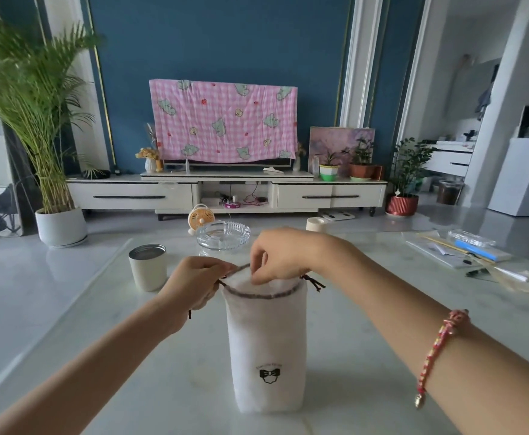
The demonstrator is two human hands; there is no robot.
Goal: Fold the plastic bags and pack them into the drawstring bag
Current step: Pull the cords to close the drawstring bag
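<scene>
A white drawstring bag (268, 340) with a small black bow logo stands upright in the middle of the marble table (366, 387). Its mouth is open, edged with a dark cord. My left hand (194, 285) grips the rim and the brown cord at the bag's left side. My right hand (277, 255) reaches over the top and pinches the far rim with fingers pointing down. A knotted cord end (315, 282) hangs at the right of the mouth. What lies inside the bag is hidden. Plastic bags (508, 277) lie flat at the table's right edge.
A white cup with a metal lid (147, 266) stands left of the bag. Behind it are a glass ashtray (223, 235), a small orange fan (200, 217) and a cream cylinder (316, 224). Papers and a blue pen (473, 249) lie at the far right.
</scene>
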